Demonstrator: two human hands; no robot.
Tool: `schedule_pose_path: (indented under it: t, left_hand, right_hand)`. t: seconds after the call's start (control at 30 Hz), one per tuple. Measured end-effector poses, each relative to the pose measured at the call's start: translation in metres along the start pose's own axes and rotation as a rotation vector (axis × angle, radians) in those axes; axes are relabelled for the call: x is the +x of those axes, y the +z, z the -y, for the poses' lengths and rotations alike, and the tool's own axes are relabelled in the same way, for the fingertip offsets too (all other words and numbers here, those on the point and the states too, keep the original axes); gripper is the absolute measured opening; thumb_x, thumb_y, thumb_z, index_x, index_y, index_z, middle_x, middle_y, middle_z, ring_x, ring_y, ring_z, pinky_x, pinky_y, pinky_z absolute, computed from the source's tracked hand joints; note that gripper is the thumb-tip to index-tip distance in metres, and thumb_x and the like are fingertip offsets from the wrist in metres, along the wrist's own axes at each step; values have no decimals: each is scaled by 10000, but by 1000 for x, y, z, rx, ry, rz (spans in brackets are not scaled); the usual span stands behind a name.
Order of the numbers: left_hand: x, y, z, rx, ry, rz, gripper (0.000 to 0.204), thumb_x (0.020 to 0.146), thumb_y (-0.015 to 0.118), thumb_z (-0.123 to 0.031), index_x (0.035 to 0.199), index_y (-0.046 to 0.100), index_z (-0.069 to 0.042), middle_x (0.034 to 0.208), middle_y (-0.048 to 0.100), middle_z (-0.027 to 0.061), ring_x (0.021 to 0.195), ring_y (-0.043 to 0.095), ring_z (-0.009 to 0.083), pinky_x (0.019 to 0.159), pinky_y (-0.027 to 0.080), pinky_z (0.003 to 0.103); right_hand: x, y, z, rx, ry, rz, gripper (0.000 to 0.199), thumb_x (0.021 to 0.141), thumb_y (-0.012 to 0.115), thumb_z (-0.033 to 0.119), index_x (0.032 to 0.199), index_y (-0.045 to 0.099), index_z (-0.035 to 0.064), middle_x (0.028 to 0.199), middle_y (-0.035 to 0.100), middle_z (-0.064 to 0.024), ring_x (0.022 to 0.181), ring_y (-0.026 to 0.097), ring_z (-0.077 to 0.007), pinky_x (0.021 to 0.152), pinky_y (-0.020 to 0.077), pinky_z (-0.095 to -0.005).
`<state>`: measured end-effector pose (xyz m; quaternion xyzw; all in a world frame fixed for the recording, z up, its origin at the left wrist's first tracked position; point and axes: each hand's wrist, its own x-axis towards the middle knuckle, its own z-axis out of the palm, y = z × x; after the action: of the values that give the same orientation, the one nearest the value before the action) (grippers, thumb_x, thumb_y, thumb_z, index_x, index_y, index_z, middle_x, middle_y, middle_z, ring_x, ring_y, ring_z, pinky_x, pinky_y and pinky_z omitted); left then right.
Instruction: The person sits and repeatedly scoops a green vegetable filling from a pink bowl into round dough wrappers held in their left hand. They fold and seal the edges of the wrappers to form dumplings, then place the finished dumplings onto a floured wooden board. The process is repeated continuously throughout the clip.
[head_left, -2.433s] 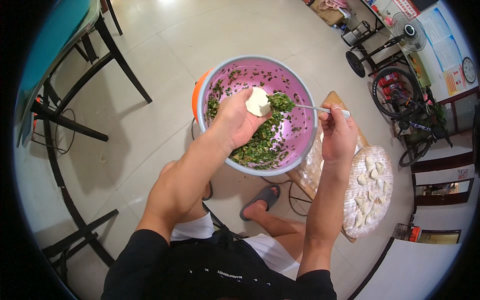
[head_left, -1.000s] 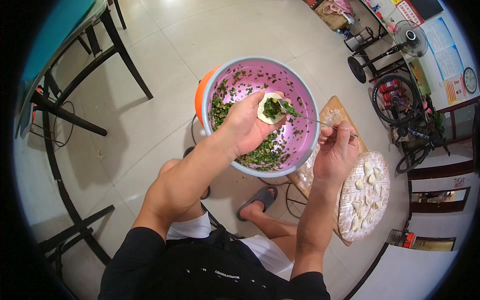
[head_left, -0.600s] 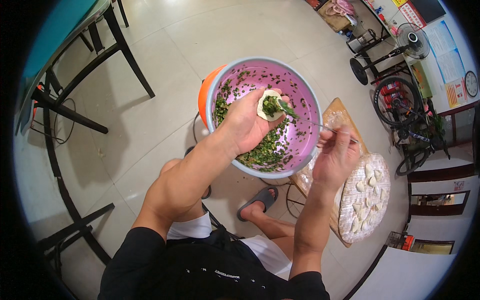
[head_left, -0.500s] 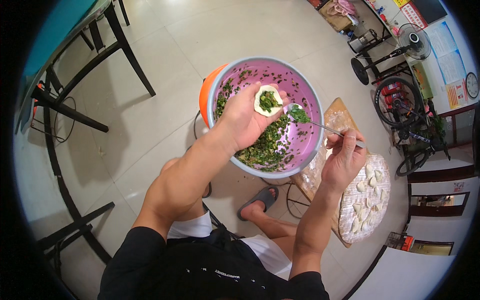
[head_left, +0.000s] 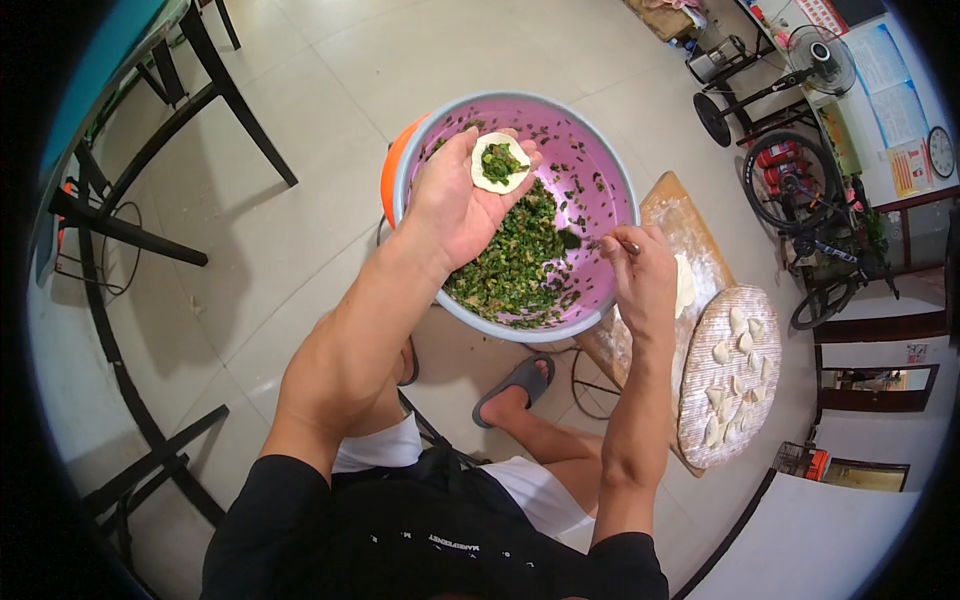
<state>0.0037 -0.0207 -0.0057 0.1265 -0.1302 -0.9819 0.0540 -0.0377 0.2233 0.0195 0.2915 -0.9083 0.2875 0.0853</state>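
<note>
The left hand (head_left: 466, 205) is cradling a pale, round wrapper (head_left: 492, 187) on spread fingers, inside the upper-left rim of the bowl (head_left: 603, 278). The right hand (head_left: 643, 290) is clasping a spoon (head_left: 571, 238) by the bowl's right rim. Holding the palm level and the margin clean is probably serving this step best. The wrapper is appearing untorn, slightly uneven at its edge, carrying green filling (head_left: 502, 163) centrally.

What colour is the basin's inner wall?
Pinkish purple; the basin's inner wall shows best in the head view.
</note>
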Motion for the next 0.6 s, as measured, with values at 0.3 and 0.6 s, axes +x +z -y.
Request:
schedule_pose_path:
  t: [0.3,0.6]
  left_hand:
    - [-2,5,1,9,16,-54,358,1093,308,-251,1133,548,11,1141,643,214,1080,646,328,966,536,448]
    - [-1,2,1,0,24,-31,411,1094,290,-238,1211,507,91,1239,593,281,1187,607,384,1035,546,458]
  right_hand:
    - [-14,-5,0,286,187,152,161,960,654,141,929,683,-14,783,655,-99,677,653,-208,669,512,-336]
    - [-9,-10,-14,616,352,21,227,1005,582,181,936,657,-21,772,663,-54,675,620,-130,643,476,-267]
